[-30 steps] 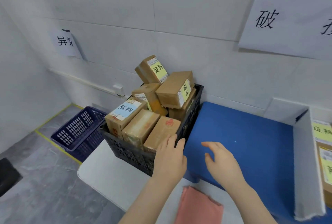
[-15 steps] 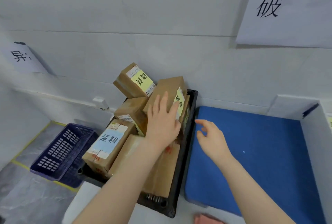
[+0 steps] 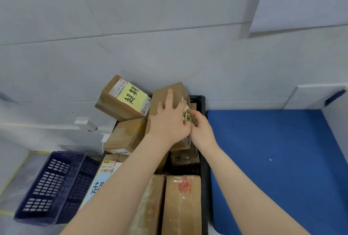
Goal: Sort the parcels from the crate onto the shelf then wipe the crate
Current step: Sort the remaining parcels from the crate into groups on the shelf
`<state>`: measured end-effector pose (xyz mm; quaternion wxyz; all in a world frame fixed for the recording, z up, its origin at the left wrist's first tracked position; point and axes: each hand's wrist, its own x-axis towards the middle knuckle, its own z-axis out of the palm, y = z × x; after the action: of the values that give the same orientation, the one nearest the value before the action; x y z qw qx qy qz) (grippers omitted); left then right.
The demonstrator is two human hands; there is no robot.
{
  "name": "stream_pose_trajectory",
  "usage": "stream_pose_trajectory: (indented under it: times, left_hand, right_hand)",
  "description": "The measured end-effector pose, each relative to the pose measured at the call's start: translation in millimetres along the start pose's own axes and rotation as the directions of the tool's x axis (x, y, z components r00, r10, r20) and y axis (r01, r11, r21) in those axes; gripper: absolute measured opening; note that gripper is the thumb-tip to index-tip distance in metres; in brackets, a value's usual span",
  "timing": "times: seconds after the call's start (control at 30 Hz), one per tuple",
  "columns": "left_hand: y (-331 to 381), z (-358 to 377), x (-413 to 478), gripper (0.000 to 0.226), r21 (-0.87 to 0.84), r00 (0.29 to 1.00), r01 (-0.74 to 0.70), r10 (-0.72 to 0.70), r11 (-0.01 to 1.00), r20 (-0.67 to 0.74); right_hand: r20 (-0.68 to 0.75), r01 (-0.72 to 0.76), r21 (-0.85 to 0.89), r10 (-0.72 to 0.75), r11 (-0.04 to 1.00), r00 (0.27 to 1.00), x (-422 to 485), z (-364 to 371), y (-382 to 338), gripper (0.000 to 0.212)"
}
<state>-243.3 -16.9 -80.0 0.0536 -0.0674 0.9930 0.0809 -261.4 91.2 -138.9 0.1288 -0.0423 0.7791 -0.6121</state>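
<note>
A grey tiled wall [image 3: 150, 27] stands behind a black crate [image 3: 204, 169] full of brown parcels. To its right lies a blue mat [image 3: 273, 159]; to its left, lower down, is a dark blue basket [image 3: 50, 187]. The left hand [image 3: 169, 121] lies on the top parcel [image 3: 165, 93] at the far end of the crate, fingers spread over its upper face. The right hand [image 3: 201, 131] holds the same parcel at its right side, fingers curled on the yellow label [image 3: 186, 115]. Beside it leans another parcel with a yellow label [image 3: 124, 99].
</note>
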Motion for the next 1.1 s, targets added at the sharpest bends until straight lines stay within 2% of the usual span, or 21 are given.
stream_pose_trajectory:
  times: [0.07, 0.17, 0.3, 0.5, 0.63, 0.83, 0.97, 1.1]
  left_hand:
    - [3, -2, 0, 0.063, -0.006, 1.000, 0.004, -0.004, 1.000, 0.014]
    - [4, -8, -3, 0.061, -0.056, 1.000, 0.018, -0.017, 0.998, 0.019]
    - [-3, -19, -14, 0.062, -0.234, 0.998, 0.002, -0.018, 0.972, -0.064]
    - [-10, -25, -51, 0.055, -0.402, 0.973, -0.030, -0.066, 0.915, -0.223]
    - [-13, -11, -81, 0.053, -0.611, 0.956, -0.057, -0.133, 0.789, -0.260]
    - [-9, 16, -97, 0.050, -0.698, 0.971, -0.033, -0.142, 0.716, -0.191]
    - [-4, 17, -97, 0.059, -0.804, 0.987, -0.004, -0.129, 0.595, -0.100]
    - [2, 10, -106, 0.062, -0.745, 0.981, -0.046, -0.110, 0.665, -0.159]
  right_hand:
    - [-0.003, -0.022, 0.083, 0.023, 0.996, 1.000, -1, 2, -1, 0.044]
    - [-0.047, 0.037, 0.157, -0.030, 0.987, 0.998, -3, 0, -8, 0.041]
    - [-0.060, 0.113, 0.216, -0.102, 0.970, 0.993, -16, -6, -19, 0.042]
    - [-0.087, 0.306, 0.169, -0.295, 0.937, 0.951, -45, -8, -39, 0.039]
    - [-0.034, 0.384, 0.052, -0.383, 0.922, 0.923, -64, -21, -40, 0.034]
    - [0.040, 0.269, -0.040, -0.268, 0.962, 0.963, -76, -38, -26, 0.035]
    - [0.140, 0.233, -0.055, -0.223, 0.971, 0.965, -76, -44, -30, 0.041]
    - [0.119, 0.303, -0.062, -0.294, 0.951, 0.948, -89, -44, -39, 0.043]
